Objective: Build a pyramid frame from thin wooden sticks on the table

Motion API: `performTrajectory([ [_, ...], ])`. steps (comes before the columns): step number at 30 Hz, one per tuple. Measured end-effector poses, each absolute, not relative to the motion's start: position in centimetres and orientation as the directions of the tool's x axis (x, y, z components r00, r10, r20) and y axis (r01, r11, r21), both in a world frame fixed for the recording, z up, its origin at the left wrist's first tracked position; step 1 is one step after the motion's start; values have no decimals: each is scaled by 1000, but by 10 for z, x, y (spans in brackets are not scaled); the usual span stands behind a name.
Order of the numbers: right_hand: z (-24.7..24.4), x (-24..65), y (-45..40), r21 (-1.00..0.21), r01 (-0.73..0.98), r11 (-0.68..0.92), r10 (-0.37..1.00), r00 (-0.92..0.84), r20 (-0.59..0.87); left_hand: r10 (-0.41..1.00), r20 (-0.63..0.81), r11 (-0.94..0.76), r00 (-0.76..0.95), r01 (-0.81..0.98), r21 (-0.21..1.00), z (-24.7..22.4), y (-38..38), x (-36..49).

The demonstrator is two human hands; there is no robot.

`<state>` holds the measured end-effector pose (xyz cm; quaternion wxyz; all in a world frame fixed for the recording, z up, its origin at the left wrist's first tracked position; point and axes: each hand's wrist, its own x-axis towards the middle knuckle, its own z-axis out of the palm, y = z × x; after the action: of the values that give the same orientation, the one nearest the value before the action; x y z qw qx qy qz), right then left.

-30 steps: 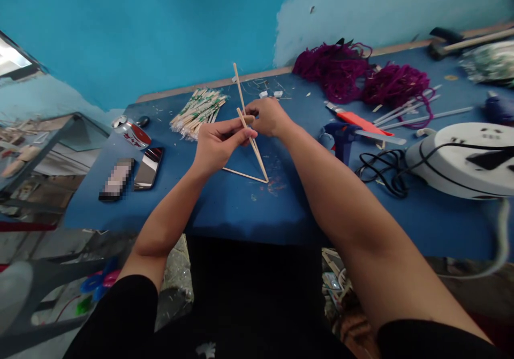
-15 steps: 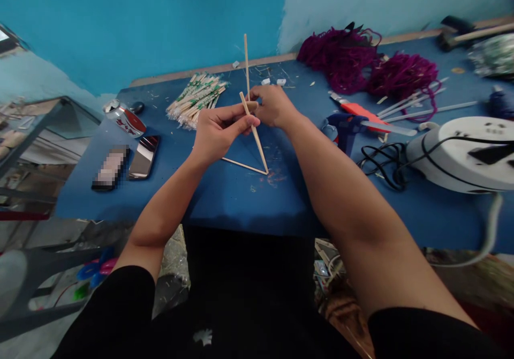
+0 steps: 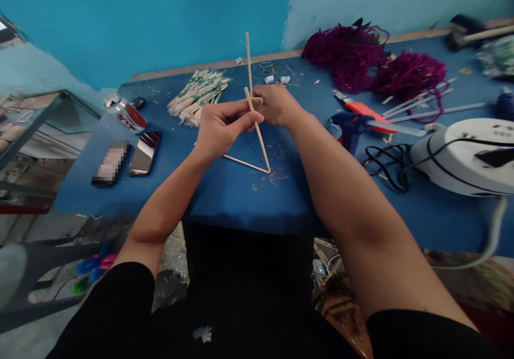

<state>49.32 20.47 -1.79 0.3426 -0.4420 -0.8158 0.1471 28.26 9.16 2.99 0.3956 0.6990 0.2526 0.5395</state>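
Note:
My left hand (image 3: 217,131) pinches a slanting wooden chopstick (image 3: 263,147) between thumb and fingers, near its upper end. Its lower end meets one end of a thin stick (image 3: 246,163) lying on the blue tabletop (image 3: 241,201); whether they are joined, I cannot tell. Just beyond, my right hand (image 3: 277,103) is closed at the lower part of a second chopstick (image 3: 248,59), which stands nearly upright. The fingertips of my right hand are partly hidden, and both hands are close together.
Wrapped chopsticks (image 3: 198,95) lie in a pile behind my left hand. A drink can (image 3: 125,113) and two phones (image 3: 144,154) are at left. Rightward are purple yarn (image 3: 345,53), an orange cutter (image 3: 371,115), a blue glue gun (image 3: 348,129) and a white corded appliance (image 3: 461,155).
The view has shifted slightly. Both hands keep nearly the same pose, and the chopsticks stay in about the same arrangement.

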Motion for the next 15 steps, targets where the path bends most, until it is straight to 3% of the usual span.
performTrajectory([
  [15,-7,493,189,-519,605,604,796,-434,422,820,505,-517,269,-30,856,40,84,283],
])
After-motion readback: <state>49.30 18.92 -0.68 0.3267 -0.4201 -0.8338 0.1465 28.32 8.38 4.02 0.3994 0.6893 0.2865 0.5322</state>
